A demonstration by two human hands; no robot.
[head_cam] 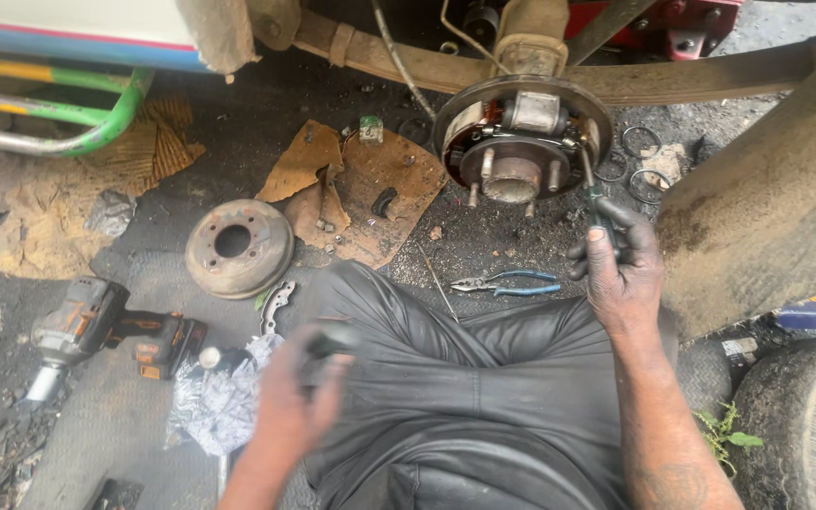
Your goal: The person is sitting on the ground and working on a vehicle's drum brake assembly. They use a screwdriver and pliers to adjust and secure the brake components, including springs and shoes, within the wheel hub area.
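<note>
My right hand (620, 264) grips the dark green handle of a screwdriver (593, 184), whose shaft reaches up to the right side of an exposed drum-brake assembly (521, 142) with hub and wheel studs. My left hand (297, 401) is blurred near my left knee and closed around a small dark object (331, 338) that I cannot identify. I sit on the ground in black trousers (446, 378), facing the hub.
A removed rusty brake drum (238, 247) lies at left, an impact wrench (96, 331) nearer left. Blue-handled pliers (507, 282) lie by my knee. Cardboard scraps (361, 189), metal rings (641, 142), a crumpled rag (219, 397) and a tyre (809, 425) at right surround me.
</note>
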